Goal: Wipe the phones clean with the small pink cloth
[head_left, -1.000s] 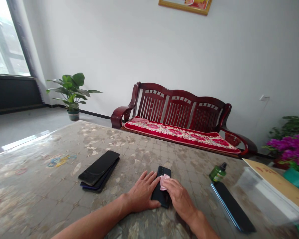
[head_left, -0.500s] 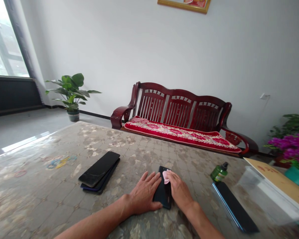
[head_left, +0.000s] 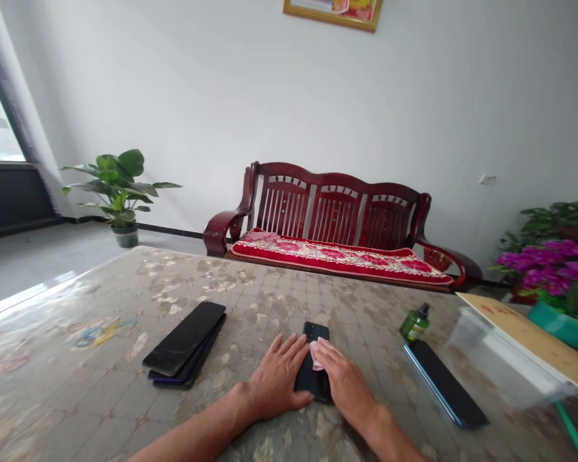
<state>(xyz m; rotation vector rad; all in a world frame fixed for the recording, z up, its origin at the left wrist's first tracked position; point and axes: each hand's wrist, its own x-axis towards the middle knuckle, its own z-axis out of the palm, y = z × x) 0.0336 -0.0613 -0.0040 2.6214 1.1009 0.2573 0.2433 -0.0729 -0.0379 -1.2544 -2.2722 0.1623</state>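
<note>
Phone back: we have the pink cloth point(head_left: 316, 362) against the dark smartphone point(head_left: 313, 381), which lies camera side up on the table point(head_left: 366, 340); we judge this a wiping step.
Left grip: our left hand point(head_left: 274, 378) is spread wide, braced over the phone's left side.
Right grip: our right hand point(head_left: 349, 382) is narrow, fingers bunched on the cloth.
Cloth stroke: any further pass calls, we judge, for light pressure and a steady left palm.
Left room: tabletop separates us from the stacked phones point(head_left: 185, 340).
Right edge: the green spray bottle point(head_left: 414, 325), blue-edged phone point(head_left: 447, 385) and clear plastic box point(head_left: 486, 366) limit wide sweeps.
</note>
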